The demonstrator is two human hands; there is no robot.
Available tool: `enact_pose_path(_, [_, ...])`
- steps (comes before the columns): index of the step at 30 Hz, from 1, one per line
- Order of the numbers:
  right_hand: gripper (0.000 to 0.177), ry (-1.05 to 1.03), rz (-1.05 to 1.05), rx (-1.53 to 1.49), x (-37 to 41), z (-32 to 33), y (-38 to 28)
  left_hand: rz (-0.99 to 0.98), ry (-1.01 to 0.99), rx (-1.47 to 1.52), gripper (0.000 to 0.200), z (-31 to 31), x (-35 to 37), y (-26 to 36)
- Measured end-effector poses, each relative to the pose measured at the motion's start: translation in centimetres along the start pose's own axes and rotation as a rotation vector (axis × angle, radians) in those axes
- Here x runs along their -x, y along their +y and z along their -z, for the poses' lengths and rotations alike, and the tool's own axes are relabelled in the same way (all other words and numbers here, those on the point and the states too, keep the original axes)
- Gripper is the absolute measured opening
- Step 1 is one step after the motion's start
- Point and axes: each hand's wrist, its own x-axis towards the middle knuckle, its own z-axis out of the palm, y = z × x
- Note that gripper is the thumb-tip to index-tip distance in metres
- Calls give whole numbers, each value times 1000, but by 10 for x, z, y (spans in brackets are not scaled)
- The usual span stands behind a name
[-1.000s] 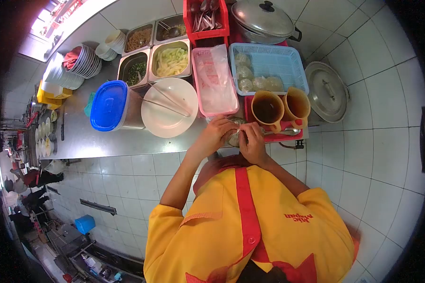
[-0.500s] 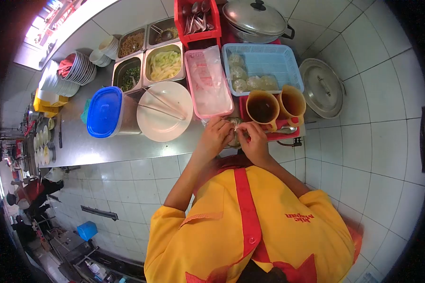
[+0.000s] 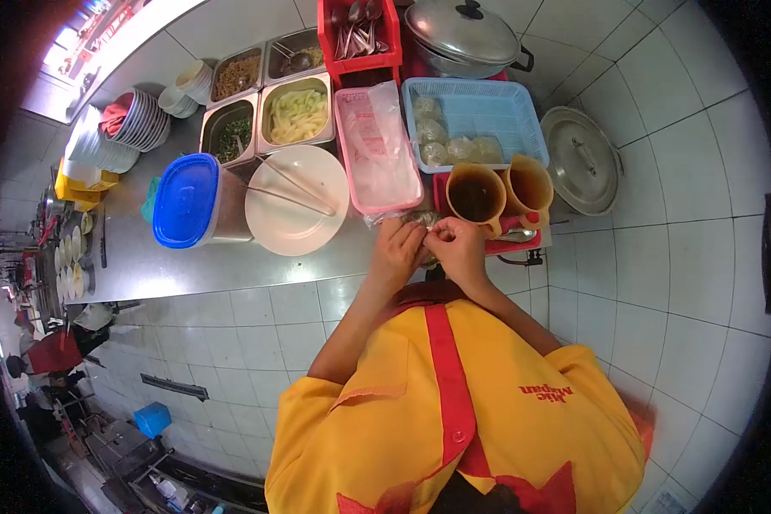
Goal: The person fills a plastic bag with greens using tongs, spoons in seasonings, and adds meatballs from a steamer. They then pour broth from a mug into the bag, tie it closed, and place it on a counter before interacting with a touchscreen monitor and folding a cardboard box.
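Observation:
At the counter edge, my left hand [image 3: 397, 254] and my right hand [image 3: 459, 250] meet with fingertips pinched together. Between them is a small clear plastic bag [image 3: 421, 219] with something darkish inside, gripped at its gathered top by both hands. My fingers cover most of it. Just beyond lies a pink tray [image 3: 344, 141] with a stack of clear plastic bags [image 3: 377, 158]. A light blue basket [image 3: 514, 111] holds several filled, closed plastic bags [image 3: 463, 150]. To the right of my hands stand two tan jugs [image 3: 476, 195] of dark liquid on a red tray.
Left along the steel counter [image 3: 137, 257] are a white plate [image 3: 295, 231] with tongs, a blue-lidded tub [image 3: 184, 201], metal food pans [image 3: 295, 116] and stacked bowls [image 3: 141, 124]. Behind are a red cutlery bin [image 3: 360, 64] and a lidded pot [image 3: 463, 38]. A tiled wall borders the right.
My fingers have shifted slightly at the bag's top, with the right fingertips drawn in closer to the left hand. The view has moved a little; the things on the counter stay in place.

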Motion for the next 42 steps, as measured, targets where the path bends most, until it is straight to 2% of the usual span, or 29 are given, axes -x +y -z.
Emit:
enact_pose_path(7, [15,-36,-21,25,-6,3,-2,-6,41,28,36,-3,3,-3])
enact_pose_path(10, [15,-28,44,56,-8,6,5,4,59,74,35,-4,1,-4])
enact_pose_path(15, [13,-130,57,115,-13,11,6,24,36,177,29,1,0,-9])
enact_pose_path(17, [12,-156,81,136,-13,13,0,199,58,341,23,1,0,-10])
enact_pose_path(19, [13,-184,104,155,-12,13,-2,229,43,359,22,2,-1,-9])
enact_pose_path(24, [20,-166,385,242,-7,9,5,297,-11,344,19,5,-5,-7])
enact_pose_path(27, [17,-173,443,311,-7,11,-1,235,34,294,20,6,-5,-6])
enact_pose_path(31, [19,-205,415,285,-8,12,2,251,37,330,21,1,0,-9])
enact_pose_path(34, [14,-189,363,188,-10,14,-6,261,63,318,24,9,-4,5])
enact_pose_path(36, [10,-213,225,98,-8,16,-15,295,81,297,25,8,-4,10])
enact_pose_path(38, [10,-214,224,105,-10,18,-12,180,155,195,28,0,3,7])
enact_pose_path(42, [10,-180,251,117,-10,18,-9,233,154,190,28,-10,11,3])
